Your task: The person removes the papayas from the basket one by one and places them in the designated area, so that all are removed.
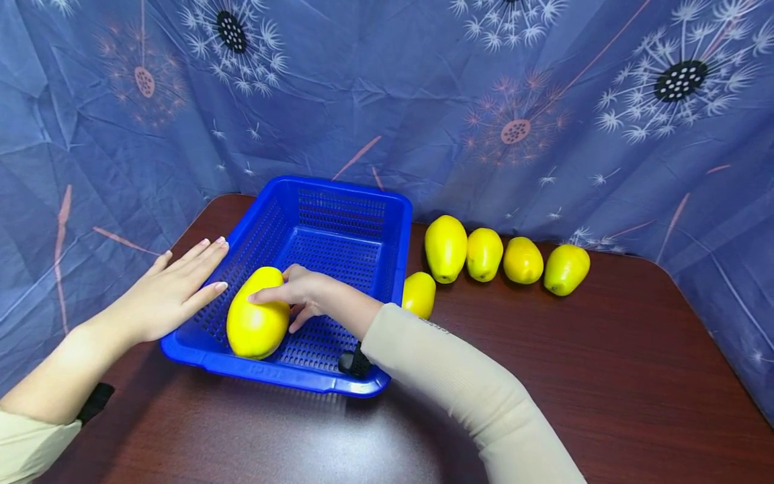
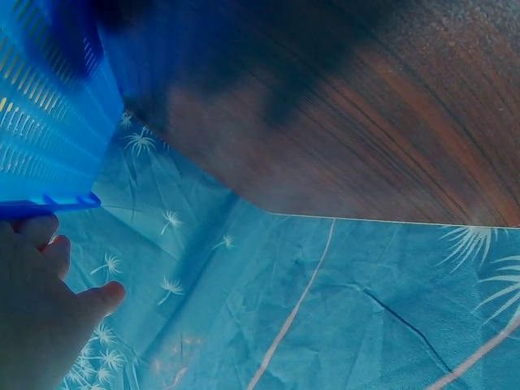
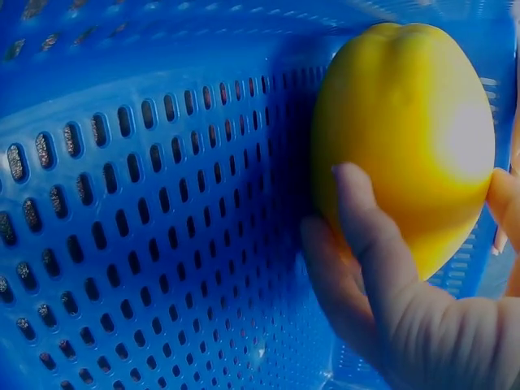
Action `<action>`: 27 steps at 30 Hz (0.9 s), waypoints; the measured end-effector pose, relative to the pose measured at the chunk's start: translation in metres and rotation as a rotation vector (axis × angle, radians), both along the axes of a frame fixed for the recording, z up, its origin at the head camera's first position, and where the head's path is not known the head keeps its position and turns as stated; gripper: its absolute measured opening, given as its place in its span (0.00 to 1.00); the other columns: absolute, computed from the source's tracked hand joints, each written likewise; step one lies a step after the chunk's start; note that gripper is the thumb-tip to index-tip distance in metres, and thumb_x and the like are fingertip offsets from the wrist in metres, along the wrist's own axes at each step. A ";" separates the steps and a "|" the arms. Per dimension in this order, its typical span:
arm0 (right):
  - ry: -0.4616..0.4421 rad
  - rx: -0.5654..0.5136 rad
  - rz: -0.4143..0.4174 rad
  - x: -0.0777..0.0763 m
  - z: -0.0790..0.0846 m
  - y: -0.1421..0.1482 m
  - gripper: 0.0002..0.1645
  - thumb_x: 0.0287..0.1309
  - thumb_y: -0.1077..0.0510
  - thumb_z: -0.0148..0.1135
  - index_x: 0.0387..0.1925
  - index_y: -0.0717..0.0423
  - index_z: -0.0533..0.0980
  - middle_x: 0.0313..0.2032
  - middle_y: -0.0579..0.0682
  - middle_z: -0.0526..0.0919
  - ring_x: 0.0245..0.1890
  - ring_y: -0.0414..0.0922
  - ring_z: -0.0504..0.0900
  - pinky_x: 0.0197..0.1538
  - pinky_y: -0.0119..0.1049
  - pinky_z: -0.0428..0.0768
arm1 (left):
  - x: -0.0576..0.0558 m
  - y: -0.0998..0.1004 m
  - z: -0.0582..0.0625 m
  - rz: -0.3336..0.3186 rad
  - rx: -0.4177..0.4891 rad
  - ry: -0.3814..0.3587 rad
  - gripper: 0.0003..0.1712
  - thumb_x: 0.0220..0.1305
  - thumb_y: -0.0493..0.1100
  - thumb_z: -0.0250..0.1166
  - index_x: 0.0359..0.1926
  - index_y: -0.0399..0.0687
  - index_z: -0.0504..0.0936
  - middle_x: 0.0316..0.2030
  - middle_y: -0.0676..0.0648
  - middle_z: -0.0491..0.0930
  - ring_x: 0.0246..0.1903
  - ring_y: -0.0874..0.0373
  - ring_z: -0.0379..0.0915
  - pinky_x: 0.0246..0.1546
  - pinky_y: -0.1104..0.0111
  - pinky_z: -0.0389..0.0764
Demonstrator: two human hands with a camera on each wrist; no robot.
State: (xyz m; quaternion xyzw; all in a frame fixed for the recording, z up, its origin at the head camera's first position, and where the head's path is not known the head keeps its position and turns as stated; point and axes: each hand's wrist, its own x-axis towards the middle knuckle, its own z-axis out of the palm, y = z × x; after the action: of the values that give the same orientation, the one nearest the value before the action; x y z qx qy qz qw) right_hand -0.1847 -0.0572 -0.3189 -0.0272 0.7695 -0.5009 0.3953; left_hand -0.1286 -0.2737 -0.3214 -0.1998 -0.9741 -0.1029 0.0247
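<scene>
My right hand (image 1: 302, 292) reaches into a blue plastic basket (image 1: 275, 368) and grips a large yellow papaya-like fruit (image 1: 256, 323) near its front left corner. In the right wrist view the thumb and fingers (image 3: 378, 248) curl around the lower end of this smooth, oval fruit (image 3: 398, 122), close over the slotted basket floor. Flat and with fingers straight, my left hand (image 1: 175, 289) rests on the basket's left rim. The left wrist view shows that hand (image 2: 41, 301) beside the basket's outer wall (image 2: 57, 138).
Several more yellow fruits stand in a row along the back of the brown table (image 1: 635, 376), starting with a large one (image 1: 445, 249). Another fruit (image 1: 419, 294) lies against the basket's right side, partly behind my right forearm. A blue dandelion-print cloth (image 1: 387, 87) hangs behind.
</scene>
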 end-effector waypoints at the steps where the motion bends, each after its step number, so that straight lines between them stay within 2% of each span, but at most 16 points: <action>1: -0.008 0.000 0.018 0.000 -0.001 0.000 0.36 0.49 0.51 0.69 0.53 0.59 0.59 0.40 0.56 0.69 0.32 0.55 0.77 0.35 0.46 0.82 | 0.000 0.000 0.000 -0.001 0.001 0.003 0.37 0.71 0.56 0.43 0.73 0.45 0.43 0.71 0.40 0.46 0.70 0.45 0.36 0.62 0.38 0.34; 5: -0.025 -0.004 0.097 0.002 -0.001 -0.001 0.41 0.50 0.50 0.68 0.56 0.59 0.53 0.44 0.56 0.64 0.31 0.52 0.75 0.36 0.48 0.82 | 0.000 -0.001 -0.001 -0.003 0.004 0.008 0.37 0.71 0.56 0.44 0.73 0.45 0.44 0.71 0.40 0.46 0.70 0.45 0.37 0.62 0.38 0.34; 8: -0.030 -0.005 0.120 0.002 -0.001 -0.001 0.43 0.50 0.50 0.68 0.57 0.60 0.52 0.46 0.56 0.62 0.33 0.51 0.74 0.40 0.51 0.81 | -0.001 -0.001 -0.002 -0.003 0.004 0.007 0.37 0.71 0.56 0.43 0.73 0.45 0.43 0.71 0.40 0.46 0.70 0.44 0.37 0.62 0.37 0.34; 12: -0.030 -0.008 0.108 0.003 -0.001 -0.001 0.43 0.49 0.51 0.69 0.57 0.59 0.52 0.45 0.57 0.63 0.31 0.51 0.74 0.42 0.52 0.80 | -0.001 -0.001 -0.002 -0.006 0.007 0.010 0.37 0.72 0.55 0.43 0.73 0.45 0.44 0.71 0.40 0.46 0.70 0.45 0.37 0.62 0.37 0.35; 20: -0.021 -0.019 0.078 0.002 -0.002 -0.001 0.41 0.47 0.53 0.70 0.54 0.58 0.54 0.42 0.57 0.66 0.29 0.51 0.76 0.41 0.52 0.80 | 0.000 -0.001 -0.003 -0.006 0.016 0.010 0.37 0.72 0.55 0.44 0.73 0.45 0.44 0.71 0.40 0.46 0.70 0.45 0.37 0.62 0.38 0.34; 27: -0.029 -0.029 0.063 0.001 0.002 -0.001 0.44 0.47 0.52 0.70 0.57 0.59 0.53 0.43 0.56 0.66 0.31 0.51 0.75 0.40 0.52 0.80 | 0.000 -0.001 -0.002 -0.006 0.013 0.008 0.37 0.71 0.56 0.43 0.73 0.45 0.43 0.71 0.40 0.46 0.71 0.46 0.35 0.61 0.37 0.34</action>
State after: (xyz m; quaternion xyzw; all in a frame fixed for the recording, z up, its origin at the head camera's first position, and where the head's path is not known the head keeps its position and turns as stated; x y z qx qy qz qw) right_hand -0.1837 -0.0585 -0.3173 -0.0499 0.7552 -0.4995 0.4216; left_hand -0.1285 -0.2745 -0.3232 -0.2030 -0.9727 -0.1084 0.0295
